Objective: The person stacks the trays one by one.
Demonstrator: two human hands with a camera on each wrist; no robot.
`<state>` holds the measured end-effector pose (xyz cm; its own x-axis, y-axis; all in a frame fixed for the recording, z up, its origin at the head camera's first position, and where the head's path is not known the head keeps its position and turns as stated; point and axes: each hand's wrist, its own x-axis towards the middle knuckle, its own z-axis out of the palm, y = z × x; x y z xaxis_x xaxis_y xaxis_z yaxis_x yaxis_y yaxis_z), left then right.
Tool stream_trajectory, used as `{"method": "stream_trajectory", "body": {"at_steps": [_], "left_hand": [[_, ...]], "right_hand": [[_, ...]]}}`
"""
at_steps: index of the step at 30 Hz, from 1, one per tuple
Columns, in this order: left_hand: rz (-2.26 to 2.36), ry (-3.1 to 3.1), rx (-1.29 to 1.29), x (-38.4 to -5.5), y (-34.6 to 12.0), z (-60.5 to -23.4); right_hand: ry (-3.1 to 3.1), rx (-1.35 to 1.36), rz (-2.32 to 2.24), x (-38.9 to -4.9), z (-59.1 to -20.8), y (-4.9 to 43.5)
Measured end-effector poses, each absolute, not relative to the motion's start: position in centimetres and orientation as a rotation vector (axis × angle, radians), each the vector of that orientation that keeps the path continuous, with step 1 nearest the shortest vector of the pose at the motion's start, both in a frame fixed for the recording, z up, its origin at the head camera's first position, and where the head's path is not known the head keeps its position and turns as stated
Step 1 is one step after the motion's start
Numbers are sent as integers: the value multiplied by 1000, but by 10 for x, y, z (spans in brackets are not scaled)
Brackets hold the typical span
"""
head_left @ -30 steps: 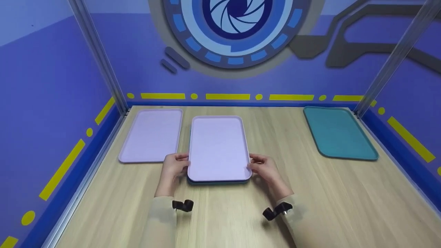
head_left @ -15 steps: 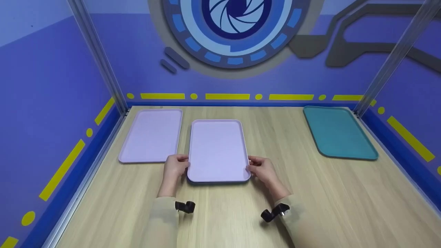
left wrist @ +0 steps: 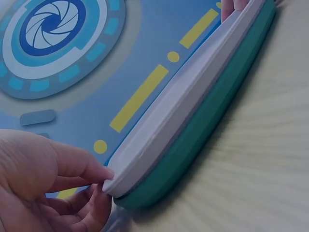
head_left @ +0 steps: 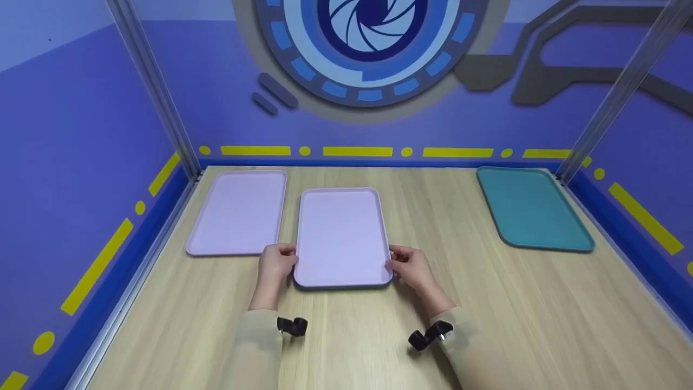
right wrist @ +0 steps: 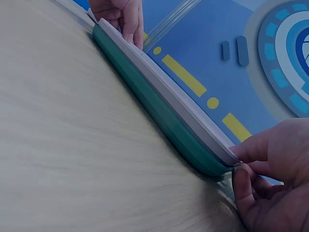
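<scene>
L hand (head_left: pixel 277 262) & R hand (head_left: pixel 413 267) pinch opp. sides of lilac tray (head_left: pixel 344 238) atop green tray (left wrist: pixel 203 125); teal tray (head_left: pixel 536 208) nr far R corner of counter (head_left: pixel 346 341).

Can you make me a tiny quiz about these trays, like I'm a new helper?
1. What colour is the lower tray, beneath the lilac tray held by the left hand and right hand?
2. True or false: a separate green tray lies off to the right.
3. Where is the other lilac tray? A) Right of the held one B) Left of the held one

Key: 1. Green. 2. True. 3. B.
</scene>
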<state>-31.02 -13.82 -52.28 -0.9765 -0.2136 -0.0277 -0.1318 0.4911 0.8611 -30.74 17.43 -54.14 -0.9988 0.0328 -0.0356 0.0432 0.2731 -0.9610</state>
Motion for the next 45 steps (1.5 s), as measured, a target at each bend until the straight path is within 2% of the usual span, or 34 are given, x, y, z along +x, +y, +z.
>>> {"method": "stream_trajectory", "body": {"at_steps": [15,27,45], "left_hand": [[-1590,-2621,293,-313,-137,-525],[-1876,-2516,364,-313,-137,-526],[-1954,-2486,380,-312,-138,-526]], "right_hand": [[2560,48,-1797,-308,-536,173],[2411,203,-1858,-313,-525,170],[2426,161,-1939,-312,-536,171]]}}
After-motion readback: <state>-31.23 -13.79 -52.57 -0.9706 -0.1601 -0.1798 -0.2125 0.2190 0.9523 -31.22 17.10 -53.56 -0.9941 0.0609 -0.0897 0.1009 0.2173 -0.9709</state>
